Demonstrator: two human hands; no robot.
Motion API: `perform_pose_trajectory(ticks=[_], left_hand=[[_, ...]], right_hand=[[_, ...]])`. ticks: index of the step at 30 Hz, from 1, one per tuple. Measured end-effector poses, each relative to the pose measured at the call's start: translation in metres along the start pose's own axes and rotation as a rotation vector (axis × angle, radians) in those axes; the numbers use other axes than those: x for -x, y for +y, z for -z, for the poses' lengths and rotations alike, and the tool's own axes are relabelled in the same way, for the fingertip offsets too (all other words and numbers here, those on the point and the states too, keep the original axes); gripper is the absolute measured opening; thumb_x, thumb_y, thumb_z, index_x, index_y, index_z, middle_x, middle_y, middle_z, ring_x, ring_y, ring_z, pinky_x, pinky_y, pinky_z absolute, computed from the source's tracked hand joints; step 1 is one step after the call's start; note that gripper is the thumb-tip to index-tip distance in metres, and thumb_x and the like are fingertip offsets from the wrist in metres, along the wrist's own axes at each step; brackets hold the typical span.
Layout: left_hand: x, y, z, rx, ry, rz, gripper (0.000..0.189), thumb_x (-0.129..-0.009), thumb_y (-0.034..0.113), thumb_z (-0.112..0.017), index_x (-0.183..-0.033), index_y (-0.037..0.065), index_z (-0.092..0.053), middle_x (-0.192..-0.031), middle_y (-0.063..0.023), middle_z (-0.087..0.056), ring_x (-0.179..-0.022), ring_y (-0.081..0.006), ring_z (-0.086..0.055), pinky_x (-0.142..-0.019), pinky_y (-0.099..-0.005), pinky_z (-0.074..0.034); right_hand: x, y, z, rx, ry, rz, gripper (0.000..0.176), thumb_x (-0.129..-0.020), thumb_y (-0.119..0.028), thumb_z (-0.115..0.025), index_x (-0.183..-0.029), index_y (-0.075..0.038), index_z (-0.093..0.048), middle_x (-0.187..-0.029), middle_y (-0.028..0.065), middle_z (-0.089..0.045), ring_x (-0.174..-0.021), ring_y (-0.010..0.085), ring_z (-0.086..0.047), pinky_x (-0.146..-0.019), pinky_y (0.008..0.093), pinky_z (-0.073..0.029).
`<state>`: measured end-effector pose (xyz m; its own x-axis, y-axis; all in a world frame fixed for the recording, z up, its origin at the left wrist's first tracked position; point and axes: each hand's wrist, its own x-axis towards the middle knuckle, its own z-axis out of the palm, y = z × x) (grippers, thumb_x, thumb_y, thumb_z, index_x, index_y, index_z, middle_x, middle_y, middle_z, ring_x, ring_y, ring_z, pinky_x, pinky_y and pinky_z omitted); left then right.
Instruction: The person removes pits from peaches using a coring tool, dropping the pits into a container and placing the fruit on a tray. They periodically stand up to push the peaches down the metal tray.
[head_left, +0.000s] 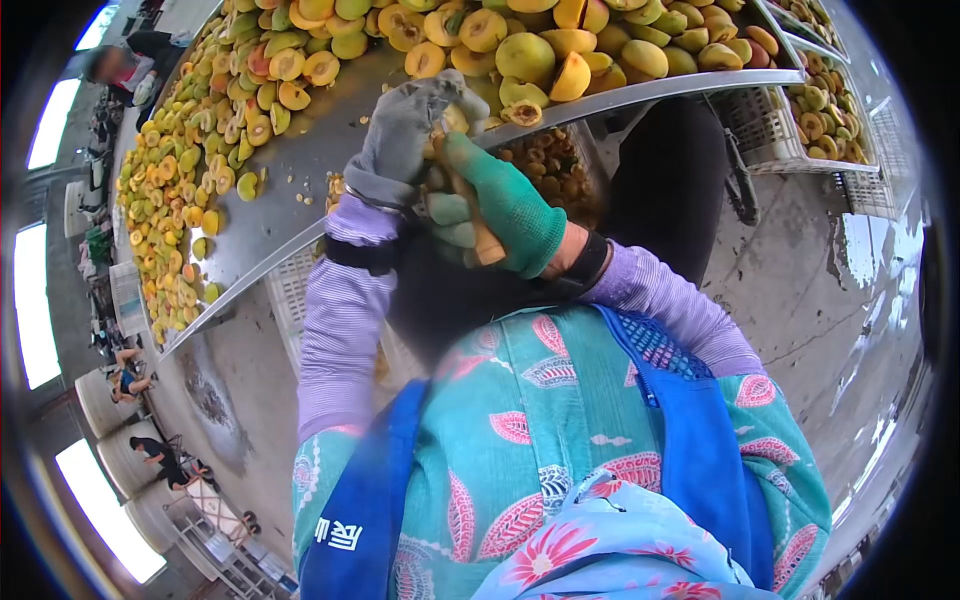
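We see both gloved hands meeting just past the edge of the worktop [320,150], over a bin [552,168] of brown, wrinkled stones. That spot probably lets whatever falls from the hands land in the bin and not on the metal.

The left hand [400,130], in a grey knitted glove, is closed over the top of a yellow fruit [455,120], pinning it from above. The right hand [505,205], in a green rubbery glove, is curled into a fist round a tan handle [487,245] and pressed up against the same fruit. We cannot make out any blade.

The worktop is dull sheet steel, tilted in this view and smeared wet. On it lie heaped fruit halves [520,50], round, with smooth yellow-green skin, some blushed red, and pale hollow cut faces. White plastic lattice crates [770,130] beside it hold more fruit. The floor [800,270] is grey, cracked and shiny with water.
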<state>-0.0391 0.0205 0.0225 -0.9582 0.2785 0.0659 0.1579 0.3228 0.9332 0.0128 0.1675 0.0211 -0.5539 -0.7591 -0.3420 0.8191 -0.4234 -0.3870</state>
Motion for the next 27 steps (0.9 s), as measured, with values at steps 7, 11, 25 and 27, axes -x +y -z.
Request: perform_pose_trajectory(ticks=[7,11,25,27], left_hand=[[0.011,0.009,-0.021,0.289,0.25,0.03,0.034,-0.098,0.031,-0.046,-0.091,0.001,-0.061,-0.079,-0.0089,-0.061,-0.07,-0.0155,-0.06,-0.063,-0.0281,-0.051],[0.019,0.007,-0.016,0.709,0.313,0.166,0.038,-0.096,0.036,-0.049,-0.095,0.001,-0.064,-0.079,-0.0076,-0.063,-0.069,-0.0164,-0.061,-0.064,-0.0274,-0.05],[0.064,0.009,0.009,1.157,0.568,0.239,0.024,-0.091,0.026,-0.058,-0.101,0.005,-0.064,-0.092,-0.0124,-0.067,-0.077,-0.0203,-0.063,-0.071,-0.0308,-0.053],[0.087,-0.001,0.018,0.472,0.671,0.148,0.024,-0.09,0.024,-0.059,-0.103,0.005,-0.064,-0.096,-0.0125,-0.067,-0.082,-0.0191,-0.064,-0.073,-0.0306,-0.053]], right_hand=[[0.003,-0.016,0.001,-0.337,-0.174,-0.231,0.032,-0.096,-0.044,-0.045,-0.083,-0.016,-0.048,-0.054,-0.0058,-0.037,-0.038,0.0092,-0.033,-0.036,0.0234,-0.028],[0.003,-0.008,-0.015,0.235,0.029,-0.038,0.036,-0.098,-0.046,-0.039,-0.081,-0.015,-0.045,-0.055,-0.0072,-0.037,-0.037,0.0067,-0.034,-0.035,0.0216,-0.027],[-0.021,0.012,-0.005,-0.498,-0.789,-0.395,0.037,-0.102,-0.044,-0.034,-0.077,-0.017,-0.042,-0.058,-0.0084,-0.037,-0.043,0.0049,-0.034,-0.043,0.0237,-0.027],[-0.021,0.014,-0.012,-0.454,-0.793,-0.48,0.039,-0.101,-0.047,-0.032,-0.08,-0.016,-0.043,-0.056,-0.008,-0.038,-0.041,0.0061,-0.033,-0.043,0.0244,-0.028]])
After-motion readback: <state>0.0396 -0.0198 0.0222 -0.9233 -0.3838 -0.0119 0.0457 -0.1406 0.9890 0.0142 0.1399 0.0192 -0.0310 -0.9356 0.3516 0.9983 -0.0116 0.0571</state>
